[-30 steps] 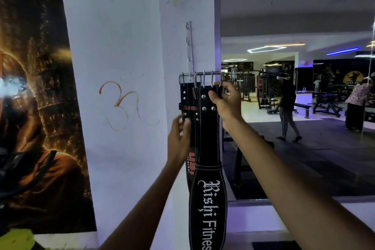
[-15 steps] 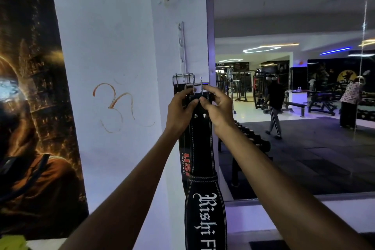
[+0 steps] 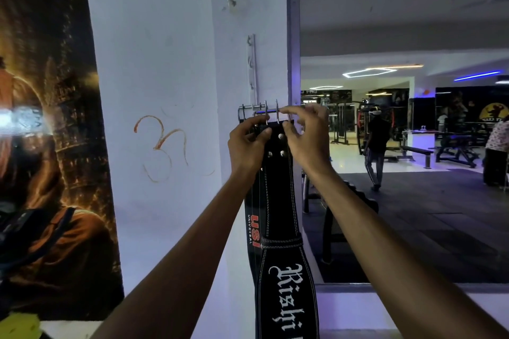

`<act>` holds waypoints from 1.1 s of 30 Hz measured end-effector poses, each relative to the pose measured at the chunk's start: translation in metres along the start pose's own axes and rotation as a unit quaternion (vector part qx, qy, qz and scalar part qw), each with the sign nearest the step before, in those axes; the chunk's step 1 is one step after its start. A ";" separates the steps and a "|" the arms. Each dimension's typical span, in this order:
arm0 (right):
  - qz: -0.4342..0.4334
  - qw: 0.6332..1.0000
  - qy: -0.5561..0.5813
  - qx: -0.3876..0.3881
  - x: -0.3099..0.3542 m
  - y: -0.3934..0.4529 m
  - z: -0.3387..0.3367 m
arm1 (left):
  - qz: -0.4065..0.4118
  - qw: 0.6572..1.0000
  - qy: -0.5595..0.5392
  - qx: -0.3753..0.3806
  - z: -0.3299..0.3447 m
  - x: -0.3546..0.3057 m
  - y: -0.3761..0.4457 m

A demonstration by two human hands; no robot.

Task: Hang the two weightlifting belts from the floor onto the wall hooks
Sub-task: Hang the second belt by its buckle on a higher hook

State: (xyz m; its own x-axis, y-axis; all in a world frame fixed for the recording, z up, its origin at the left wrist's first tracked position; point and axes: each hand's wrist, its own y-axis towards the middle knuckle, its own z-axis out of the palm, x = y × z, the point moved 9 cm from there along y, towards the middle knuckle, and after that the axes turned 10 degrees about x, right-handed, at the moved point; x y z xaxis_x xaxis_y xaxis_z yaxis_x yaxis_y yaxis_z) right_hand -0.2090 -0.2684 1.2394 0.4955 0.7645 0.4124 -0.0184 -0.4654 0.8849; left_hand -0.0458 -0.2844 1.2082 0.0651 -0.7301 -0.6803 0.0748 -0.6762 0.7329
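Note:
Two black weightlifting belts hang down the corner of a white pillar. The front belt [image 3: 278, 190] carries white gothic lettering and studs near its top. Behind it to the left hangs the belt with a red USI logo [image 3: 252, 226]. Their metal buckles [image 3: 253, 110] sit at the foot of a thin white hook rail [image 3: 252, 69] fixed to the pillar. My left hand [image 3: 248, 143] pinches the front belt's top left corner. My right hand [image 3: 305, 132] grips its top right edge, with fingertips on the buckle prongs. The hook itself is hidden by the buckles and fingers.
A dark poster [image 3: 46, 146] covers the wall to the left of the pillar [image 3: 154, 63]. To the right a large mirror [image 3: 399, 132] reflects the gym floor, benches, machines and two people. A dumbbell rack [image 3: 344, 209] stands low beside the pillar.
My left hand rose from the belts' side up to the front belt's top. Both hands now hold its buckle end at the hook rail. The view shifted slightly.

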 end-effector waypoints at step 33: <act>-0.037 0.989 0.138 -0.023 -0.115 0.233 0.134 | 0.175 0.984 0.021 0.012 -0.046 0.080 0.278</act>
State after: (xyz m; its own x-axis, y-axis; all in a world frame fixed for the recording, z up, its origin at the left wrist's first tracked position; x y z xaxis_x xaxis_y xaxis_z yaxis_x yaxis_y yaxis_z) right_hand -0.1541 -0.5242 1.3690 0.2406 0.8912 0.3845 -0.0336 -0.3883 0.9209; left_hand 0.0259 -0.5261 1.3570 0.1243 -0.9143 -0.3855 0.0176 -0.3864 0.9222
